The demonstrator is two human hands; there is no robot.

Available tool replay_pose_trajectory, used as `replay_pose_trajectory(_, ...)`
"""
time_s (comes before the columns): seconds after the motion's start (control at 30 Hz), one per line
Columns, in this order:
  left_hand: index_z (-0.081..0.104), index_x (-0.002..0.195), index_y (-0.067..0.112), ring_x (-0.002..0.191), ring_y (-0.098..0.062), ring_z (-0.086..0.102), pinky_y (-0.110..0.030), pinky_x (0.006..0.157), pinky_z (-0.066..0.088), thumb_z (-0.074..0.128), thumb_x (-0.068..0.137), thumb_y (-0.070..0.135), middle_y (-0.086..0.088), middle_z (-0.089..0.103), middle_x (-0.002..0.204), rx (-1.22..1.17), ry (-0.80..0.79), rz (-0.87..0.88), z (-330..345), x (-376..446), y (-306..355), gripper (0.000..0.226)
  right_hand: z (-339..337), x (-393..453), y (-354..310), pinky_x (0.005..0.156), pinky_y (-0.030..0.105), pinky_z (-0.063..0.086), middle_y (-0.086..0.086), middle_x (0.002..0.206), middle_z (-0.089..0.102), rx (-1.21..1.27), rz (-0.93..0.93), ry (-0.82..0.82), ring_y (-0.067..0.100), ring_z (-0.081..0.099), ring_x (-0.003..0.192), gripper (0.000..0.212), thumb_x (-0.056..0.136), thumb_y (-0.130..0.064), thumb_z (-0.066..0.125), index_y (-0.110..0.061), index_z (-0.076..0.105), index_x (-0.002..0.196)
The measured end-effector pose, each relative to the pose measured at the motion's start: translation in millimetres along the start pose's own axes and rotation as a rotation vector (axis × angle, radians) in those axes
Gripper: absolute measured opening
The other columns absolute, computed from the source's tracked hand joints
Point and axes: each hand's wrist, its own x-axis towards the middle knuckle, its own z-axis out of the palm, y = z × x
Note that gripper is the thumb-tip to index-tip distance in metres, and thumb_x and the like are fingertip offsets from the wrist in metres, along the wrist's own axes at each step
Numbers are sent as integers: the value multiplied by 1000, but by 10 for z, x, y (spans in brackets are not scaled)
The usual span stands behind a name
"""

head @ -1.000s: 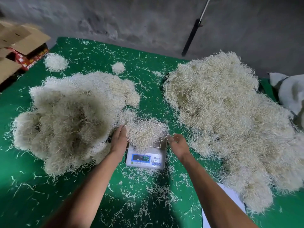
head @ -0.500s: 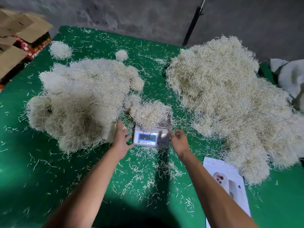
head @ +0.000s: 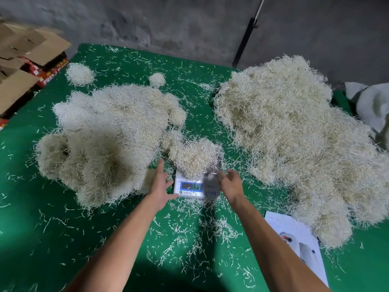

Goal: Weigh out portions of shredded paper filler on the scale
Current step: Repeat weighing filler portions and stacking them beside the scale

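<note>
A small white digital scale with a blue display sits mid-table on the green cloth. A heap of shredded paper filler rests on its platform and hides most of it. My left hand hovers just left of the scale, fingers spread and holding nothing. My right hand is at the scale's right edge, fingers loosely curled, with nothing clearly in it; a grey blur lies beside it over the scale's right end. A big pile of filler lies to the left and a larger pile to the right.
The green table cloth is strewn with loose shreds. Two small clumps lie at the back. Cardboard boxes stand off the left edge, a printed sheet lies front right, and a white bag sits far right.
Both hands have drawn back from the heap on the scale to its two sides. My left hand has opened its fingers. The view has tilted, so everything sits differently in frame.
</note>
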Motion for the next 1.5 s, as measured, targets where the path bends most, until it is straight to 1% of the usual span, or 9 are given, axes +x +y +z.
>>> replay_pose_trajectory(0.13,22,157,42,140,-37,41,-61,90,55,52,89,73,-5,19,166,155,-6,49,159,125,158,81,131,233,-199,68,13,52,-10,106,63,-65,-54,32,3,68,84,38,105,-31,54,-17,47,139)
replay_pose_trajectory(0.3,25,157,29,133,-33,49,-47,92,58,66,95,44,-10,30,162,199,104,147,425,460,281,75,339,556,-429,102,23,48,1,145,47,-39,-199,173,13,54,122,47,109,-30,43,-17,35,153)
replay_pose_trajectory(0.5,44,145,22,113,-18,52,-32,92,38,58,97,54,-6,49,148,371,114,174,764,693,344,60,452,805,-443,75,41,60,11,119,59,80,-19,-92,22,62,85,56,107,-15,48,-26,26,157)
replay_pose_trajectory(0.63,26,157,35,144,-22,36,-46,112,33,55,81,83,3,27,164,449,24,172,977,724,192,94,628,694,-463,76,36,47,7,120,58,54,-153,-233,19,52,90,71,95,-28,61,-26,26,157)
replay_pose_trajectory(0.8,13,160,33,149,-17,25,-38,113,25,70,69,80,4,15,168,436,14,287,1192,661,299,118,421,633,-717,56,28,41,-6,72,49,286,-235,-122,17,41,64,46,93,-54,40,-9,53,92)
replay_pose_trajectory(0.97,21,158,30,131,-13,37,-39,102,35,66,64,73,-2,27,164,589,-125,275,1442,355,388,113,86,726,-892,116,44,32,9,158,38,55,-145,-45,26,39,144,98,93,-73,49,-7,20,160)
replay_pose_trajectory(1.27,28,158,18,107,-17,54,-22,79,43,75,73,66,-13,54,144,631,-78,329,1786,-69,302,109,-298,1024,-1038,40,17,42,5,73,56,44,-62,161,13,48,53,24,103,-22,60,-4,59,87)
replay_pose_trajectory(1.37,27,158,17,91,-12,58,-19,58,41,73,79,63,-12,61,131,612,-11,325,1877,-152,333,102,-354,1100,-1132,32,14,35,1,64,51,-24,-83,204,11,46,47,30,101,-19,63,-10,53,73)
replay_pose_trajectory(1.5,26,158,15,107,-16,53,-19,76,46,72,87,50,-15,54,145,565,28,336,2016,-196,438,92,-410,1234,-1297,33,17,36,2,64,53,-124,-106,215,13,49,47,30,100,-19,62,-9,55,73)
